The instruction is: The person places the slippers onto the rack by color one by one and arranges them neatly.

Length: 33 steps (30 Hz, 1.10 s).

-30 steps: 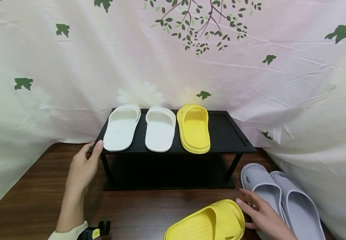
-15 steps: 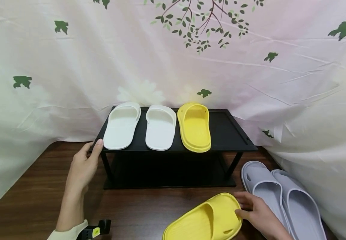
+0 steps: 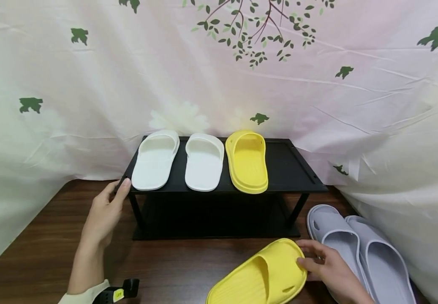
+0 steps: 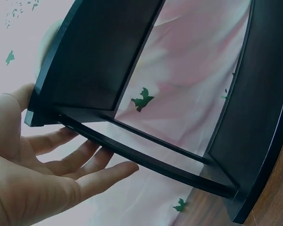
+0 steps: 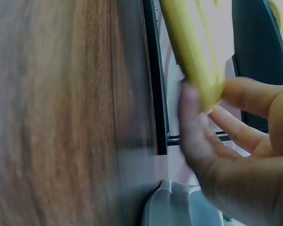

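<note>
My left hand (image 3: 106,211) grips the black shoe rack (image 3: 287,164) at its left front corner. In the left wrist view its thumb lies over the top shelf's edge and its fingers pass under the side bar. My right hand (image 3: 330,268) pinches a yellow slipper (image 3: 258,276) by its toe end, in front of the rack. The right wrist view shows the slipper's narrow side between thumb and fingers, above the wooden floor. Another yellow slipper (image 3: 247,169) stands on the top shelf, right of two white slippers (image 3: 154,166), toes toward the back.
A pair of grey slippers (image 3: 333,230) lies on the dark wooden floor (image 3: 158,270) at the right, close beside my right hand. Behind and beside the rack hangs a pale cloth (image 3: 108,76) printed with leaves and branches. The rack also has a low lower shelf (image 3: 219,232).
My right hand has closed on the yellow slipper's toe, and that end has risen slightly and shifted toward the rack. My left hand stays on the rack corner.
</note>
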Motion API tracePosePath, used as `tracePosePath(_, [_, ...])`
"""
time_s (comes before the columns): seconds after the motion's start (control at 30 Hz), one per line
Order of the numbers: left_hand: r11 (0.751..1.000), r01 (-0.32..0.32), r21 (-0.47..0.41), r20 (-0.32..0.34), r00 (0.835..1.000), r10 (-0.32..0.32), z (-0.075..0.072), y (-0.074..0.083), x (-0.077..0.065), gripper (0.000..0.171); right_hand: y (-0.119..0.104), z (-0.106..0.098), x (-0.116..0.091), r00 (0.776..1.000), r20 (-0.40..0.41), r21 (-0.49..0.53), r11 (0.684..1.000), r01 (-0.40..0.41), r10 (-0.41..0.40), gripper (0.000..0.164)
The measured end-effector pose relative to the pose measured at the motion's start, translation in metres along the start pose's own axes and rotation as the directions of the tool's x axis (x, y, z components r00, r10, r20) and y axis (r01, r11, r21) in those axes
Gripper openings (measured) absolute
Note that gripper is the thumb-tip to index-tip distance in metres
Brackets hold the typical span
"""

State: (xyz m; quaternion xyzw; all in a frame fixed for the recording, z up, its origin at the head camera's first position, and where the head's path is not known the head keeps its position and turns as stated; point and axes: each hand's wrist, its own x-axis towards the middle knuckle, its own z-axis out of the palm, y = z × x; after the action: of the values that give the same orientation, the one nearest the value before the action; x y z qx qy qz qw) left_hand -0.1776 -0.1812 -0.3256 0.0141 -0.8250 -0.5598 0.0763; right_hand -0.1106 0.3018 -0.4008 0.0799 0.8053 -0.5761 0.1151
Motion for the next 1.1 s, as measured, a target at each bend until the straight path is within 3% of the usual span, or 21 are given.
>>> tracePosePath(0.23, [0.997,-0.011,-0.078,0.063,0.998,0.015,-0.005,-0.006,0.002,0.073,-0.005,-0.001,-0.001,0.998,-0.015,0.142,0.988,-0.062,0.065,0.070])
tracePosePath(0.47, [0.993,-0.041,-0.107,0.069,0.996,0.049,-0.004,-0.010,0.003,0.066,-0.009,-0.001,-0.006,0.999,0.025,0.215,0.975,-0.046,0.042,0.071])
tracePosePath(0.73, [0.993,-0.023,-0.116,0.063,0.998,0.031,-0.005,-0.010,0.004,0.070,-0.011,0.003,-0.009,0.994,-0.101,0.259,0.965,-0.025,0.053,0.061])
tracePosePath(0.97, [0.992,-0.007,-0.125,0.056,0.998,0.014,-0.004,-0.011,0.004,0.067,-0.011,-0.005,-0.011,0.975,-0.200,0.263,0.954,0.145,-0.094,0.040])
tracePosePath(1.1, [0.994,0.005,-0.113,0.050,0.999,0.001,-0.004,-0.011,0.004,0.067,-0.012,-0.012,-0.009,0.961,-0.242,0.278,0.940,0.198,-0.131,0.031])
